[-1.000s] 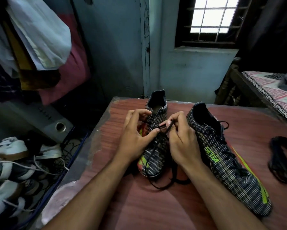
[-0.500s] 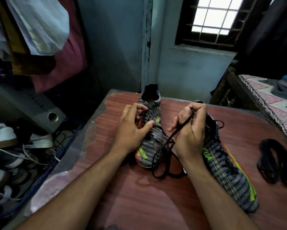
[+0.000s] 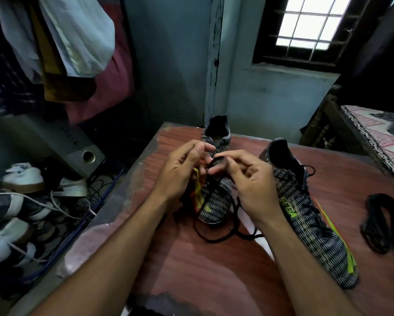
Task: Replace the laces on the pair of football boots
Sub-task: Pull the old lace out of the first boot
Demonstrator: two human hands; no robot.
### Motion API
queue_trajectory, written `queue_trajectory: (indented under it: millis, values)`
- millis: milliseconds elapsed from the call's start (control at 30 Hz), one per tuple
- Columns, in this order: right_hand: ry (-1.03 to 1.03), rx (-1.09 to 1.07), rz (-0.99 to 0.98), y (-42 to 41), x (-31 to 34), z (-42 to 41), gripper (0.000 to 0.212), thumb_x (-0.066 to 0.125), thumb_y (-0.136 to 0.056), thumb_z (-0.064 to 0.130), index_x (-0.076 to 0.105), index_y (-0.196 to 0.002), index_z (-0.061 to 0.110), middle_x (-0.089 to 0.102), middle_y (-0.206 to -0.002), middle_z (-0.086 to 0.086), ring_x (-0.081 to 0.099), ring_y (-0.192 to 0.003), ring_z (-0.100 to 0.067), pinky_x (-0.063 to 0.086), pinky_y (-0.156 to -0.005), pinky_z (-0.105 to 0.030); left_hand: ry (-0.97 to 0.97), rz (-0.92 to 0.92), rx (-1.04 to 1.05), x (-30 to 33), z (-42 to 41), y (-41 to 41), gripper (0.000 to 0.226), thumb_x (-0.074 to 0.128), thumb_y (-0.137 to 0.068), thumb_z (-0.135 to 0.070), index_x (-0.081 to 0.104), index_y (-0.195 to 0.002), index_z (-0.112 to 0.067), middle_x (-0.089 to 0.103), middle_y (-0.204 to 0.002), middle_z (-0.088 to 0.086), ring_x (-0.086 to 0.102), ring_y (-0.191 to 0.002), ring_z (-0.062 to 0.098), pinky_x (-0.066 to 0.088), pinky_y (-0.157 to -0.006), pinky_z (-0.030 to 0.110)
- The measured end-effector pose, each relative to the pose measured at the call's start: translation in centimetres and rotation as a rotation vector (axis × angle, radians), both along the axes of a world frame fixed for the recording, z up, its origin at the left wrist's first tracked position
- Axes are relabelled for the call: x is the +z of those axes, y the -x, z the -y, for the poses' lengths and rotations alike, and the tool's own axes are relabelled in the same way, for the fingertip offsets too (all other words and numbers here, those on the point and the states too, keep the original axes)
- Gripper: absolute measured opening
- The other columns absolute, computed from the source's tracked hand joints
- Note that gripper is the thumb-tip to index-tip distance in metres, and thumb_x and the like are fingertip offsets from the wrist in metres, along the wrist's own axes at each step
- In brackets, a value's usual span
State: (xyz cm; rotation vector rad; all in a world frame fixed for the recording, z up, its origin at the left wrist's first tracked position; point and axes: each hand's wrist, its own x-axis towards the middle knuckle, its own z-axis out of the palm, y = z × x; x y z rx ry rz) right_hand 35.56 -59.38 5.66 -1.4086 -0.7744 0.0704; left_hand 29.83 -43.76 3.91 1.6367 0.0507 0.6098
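Reddish wooden table [image 3: 214, 281] fills the near field, its surface worn pale at the near left edge. Slack loop of black lace [image 3: 216, 238] lies on the wood nearest the viewer, below and just short of both hands.

Right hand [image 3: 253, 190]: thumb and forefinger pinch a bend of the lace above the boot's eyelets; other fingers loosely curled. Left hand [image 3: 180, 174]: fingertips curled together just left of that pinch, apparently on the same lace or the boot's edge; exact contact hidden by the fingers.

Left boot [image 3: 214, 197], dark with pale dashes, sits directly under the pinch, toe toward the viewer, heel opening beyond the knuckles. Lace runs from the pinch down along its upper to the slack loop.

Judgement: step in hand is working the lace through this boot's eyelets; unlacing or relacing cannot be told. To do it well, hold the boot steady with the left hand, draw one crossing at a time, keep the pull in line with the eyelet, and let the slack feed without knotting.

Second boot [image 3: 305, 213] lies right of the right wrist, touching or just beside it, laces in place. Bundle of black laces [image 3: 382, 224] lies well right of the grip. Beyond: blue wall [image 3: 173, 65] and barred window [image 3: 309, 21].
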Motion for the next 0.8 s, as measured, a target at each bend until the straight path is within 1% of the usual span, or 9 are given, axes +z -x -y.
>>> queue_trajectory:
  millis: [67,167,200,267,367,433,533,667,800]
  values:
    - [0.029,0.088,-0.012,0.3,0.1,0.1,0.019,0.057,-0.101,-0.001,0.074,-0.107,0.005,0.079,-0.086,-0.009,0.077,-0.084,-0.026,0.062,-0.087,-0.041,0.000,-0.001,-0.088,0.5,0.6,1.6,0.036,0.042,-0.105,-0.035,0.068,-0.116,-0.012,0.071,-0.096,-0.004,0.064,-0.079,0.002,0.049,-0.068,0.014]
    - [0.043,0.106,0.018,0.0,0.3,0.3,0.017,0.060,-0.100,0.000,0.074,-0.107,0.006,0.079,-0.086,-0.007,0.077,-0.083,-0.024,0.062,-0.084,-0.037,-0.237,-0.064,-0.102,0.1,0.7,4.0,0.034,0.057,-0.100,-0.036,0.066,-0.128,-0.018,0.073,-0.116,0.002,0.070,-0.107,0.018,0.055,-0.093,0.035]
    - [0.053,0.086,0.023,-0.1,0.3,0.5,0.015,0.061,-0.100,0.002,0.074,-0.104,0.007,0.078,-0.082,-0.007,0.077,-0.079,-0.022,0.062,-0.080,-0.036,-0.331,-0.098,-0.068,0.0,0.5,4.7,0.031,0.063,-0.098,-0.033,0.067,-0.127,-0.023,0.073,-0.116,-0.001,0.069,-0.107,0.017,0.054,-0.092,0.036]
    - [0.134,-0.012,0.065,-0.6,0.0,0.8,0.014,0.062,-0.099,0.007,0.073,-0.095,0.015,0.076,-0.074,-0.002,0.074,-0.068,-0.016,0.061,-0.068,-0.032,-0.424,-0.128,0.045,-0.3,-0.1,5.5,0.025,0.069,-0.096,-0.017,0.070,-0.118,-0.027,0.074,-0.107,-0.007,0.070,-0.095,0.010,0.054,-0.081,0.029]
    - [0.446,-0.181,0.269,-1.7,-0.4,1.5,0.011,0.067,-0.090,0.021,0.069,-0.079,0.022,0.067,-0.064,0.009,0.063,-0.060,-0.004,0.053,-0.065,-0.028,-0.431,-0.166,0.270,-0.6,-1.2,6.2,0.034,0.067,-0.094,0.000,0.073,-0.105,-0.032,0.074,-0.101,-0.014,0.069,-0.091,0.008,0.054,-0.078,0.030]
    - [0.657,-0.116,0.266,-2.1,-0.4,1.9,0.015,0.072,-0.086,0.030,0.066,-0.076,0.021,0.064,-0.061,0.009,0.057,-0.057,-0.003,0.052,-0.067,-0.029,-0.531,-0.193,0.333,-0.5,-1.4,6.4,0.039,0.071,-0.090,-0.005,0.070,-0.116,-0.035,0.071,-0.112,-0.013,0.066,-0.101,0.008,0.056,-0.090,0.036]
    - [0.821,0.017,0.237,-2.2,-0.4,2.0,0.024,0.078,-0.085,0.040,0.063,-0.081,0.022,0.064,-0.065,0.006,0.056,-0.055,-0.004,0.053,-0.064,-0.030,-0.669,-0.153,0.213,-0.2,-0.5,6.4,0.055,0.071,-0.088,-0.026,0.057,-0.140,-0.031,0.057,-0.137,-0.012,0.056,-0.125,0.005,0.047,-0.109,0.034]
    - [0.758,0.092,0.250,-1.7,0.4,2.1,0.014,0.077,-0.089,0.025,0.067,-0.080,0.020,0.067,-0.060,0.003,0.055,-0.049,0.000,0.045,-0.058,-0.018,-0.933,-0.153,-0.010,-0.8,0.6,4.9,0.063,0.061,-0.091,-0.034,0.049,-0.151,-0.017,0.046,-0.153,0.000,0.042,-0.142,0.014,0.034,-0.119,0.036]
    - [0.569,0.261,0.052,-0.6,0.6,1.9,0.013,0.069,-0.097,0.017,0.070,-0.085,0.012,0.068,-0.060,-0.001,0.056,-0.049,-0.013,0.046,-0.046,-0.023,-0.896,-0.139,0.003,-1.3,0.1,4.6,0.046,0.061,-0.090,-0.030,0.064,-0.133,-0.012,0.058,-0.137,0.002,0.054,-0.128,0.012,0.042,-0.110,0.031]
